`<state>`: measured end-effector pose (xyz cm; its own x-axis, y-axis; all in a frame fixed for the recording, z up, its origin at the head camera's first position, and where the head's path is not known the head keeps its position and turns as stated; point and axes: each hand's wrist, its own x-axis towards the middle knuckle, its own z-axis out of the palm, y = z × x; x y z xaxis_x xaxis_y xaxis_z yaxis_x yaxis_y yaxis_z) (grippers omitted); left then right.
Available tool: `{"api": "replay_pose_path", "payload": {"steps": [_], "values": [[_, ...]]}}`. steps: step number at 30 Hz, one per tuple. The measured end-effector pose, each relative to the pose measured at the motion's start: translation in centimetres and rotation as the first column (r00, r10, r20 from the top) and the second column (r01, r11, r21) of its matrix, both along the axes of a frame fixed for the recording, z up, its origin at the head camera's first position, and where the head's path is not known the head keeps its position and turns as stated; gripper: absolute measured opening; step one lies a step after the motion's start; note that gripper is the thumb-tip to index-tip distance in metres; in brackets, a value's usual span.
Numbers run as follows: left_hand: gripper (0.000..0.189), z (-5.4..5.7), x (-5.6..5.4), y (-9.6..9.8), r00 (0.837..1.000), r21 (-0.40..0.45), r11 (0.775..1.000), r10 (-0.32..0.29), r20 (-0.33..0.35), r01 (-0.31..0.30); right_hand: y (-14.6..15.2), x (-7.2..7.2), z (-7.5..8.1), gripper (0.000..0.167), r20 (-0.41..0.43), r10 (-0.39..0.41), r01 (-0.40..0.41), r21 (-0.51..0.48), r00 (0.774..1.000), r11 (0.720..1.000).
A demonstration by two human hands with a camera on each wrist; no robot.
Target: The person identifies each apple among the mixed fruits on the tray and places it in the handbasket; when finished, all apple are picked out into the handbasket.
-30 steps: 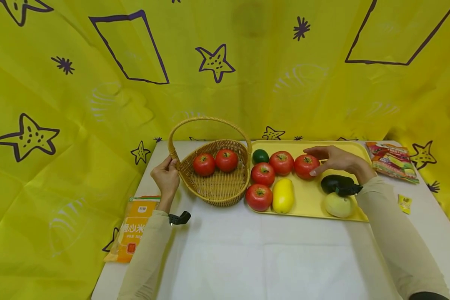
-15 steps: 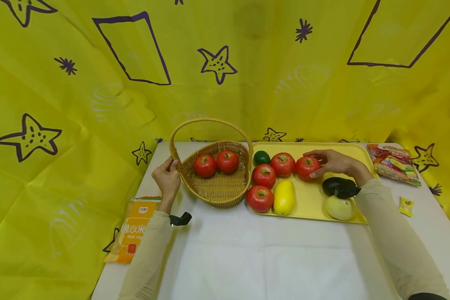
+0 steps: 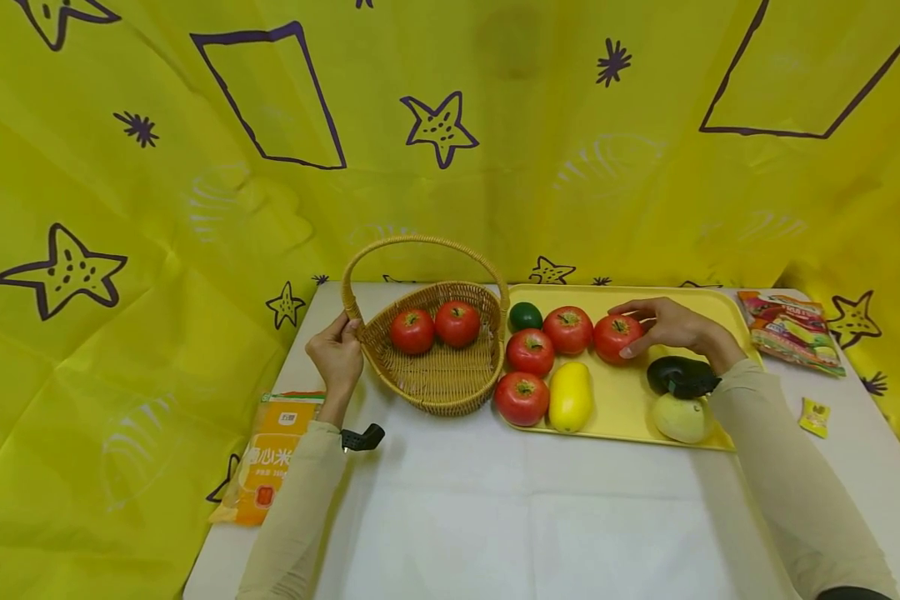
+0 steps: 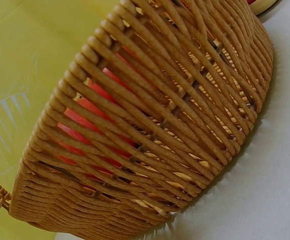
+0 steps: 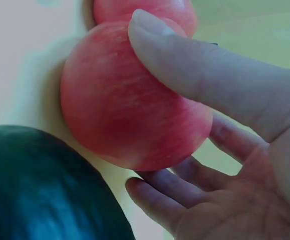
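My left hand (image 3: 337, 354) grips the base of the handle on the left side of a wicker basket (image 3: 450, 383). Two red apples (image 3: 412, 332) lie inside the basket, and red shows through its weave in the left wrist view. Over the yellow tray (image 3: 615, 408), my right hand (image 3: 667, 323) holds another red apple (image 5: 129, 100), thumb on the near side and fingers curled round the far side. That apple sits beside a second apple (image 3: 567, 330) on the tray. A dark eggplant (image 5: 44, 185) lies just below the hand, partly covered by the wrist camera in the head view.
The tray also bears more red apples (image 3: 530, 352), a small green fruit (image 3: 526, 316), a yellow oval fruit (image 3: 571, 397) and a pale round melon (image 3: 681, 418). An orange snack bag (image 3: 273, 450) lies left; a red bag (image 3: 789, 329) and small yellow packet (image 3: 814, 417) lie right.
The head view has shifted slightly. Both hands stay where they were, the left at the basket handle and the right on the apple.
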<state>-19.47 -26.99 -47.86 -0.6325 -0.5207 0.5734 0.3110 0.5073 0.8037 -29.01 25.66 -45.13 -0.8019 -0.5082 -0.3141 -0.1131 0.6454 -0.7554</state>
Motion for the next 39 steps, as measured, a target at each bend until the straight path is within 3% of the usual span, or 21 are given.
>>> {"api": "replay_pose_path", "payload": {"steps": [12,18,31,39], "values": [[0.012,0.1,0.0,0.1,1.000,-0.010,1.000,-0.001,0.000,0.001,0.1,-0.1,1.6,0.080,-0.082,-0.059,0.052,-0.093,0.995,0.994],[0.011,0.2,-0.1,0.1,1.000,-0.030,1.000,0.007,0.004,-0.007,-0.4,0.3,2.9,0.082,-0.053,-0.124,0.116,-0.141,0.991,0.983],[0.012,-0.1,-0.1,0.0,1.000,-0.028,0.999,0.016,-0.003,-0.016,-1.8,1.6,4.4,0.079,-0.016,-0.231,0.217,-0.288,0.973,0.933],[0.012,0.2,0.1,0.1,1.000,-0.019,1.000,0.006,-0.003,-0.006,-3.5,2.9,5.5,0.077,-0.022,-0.244,0.219,-0.364,0.970,0.905]]}}
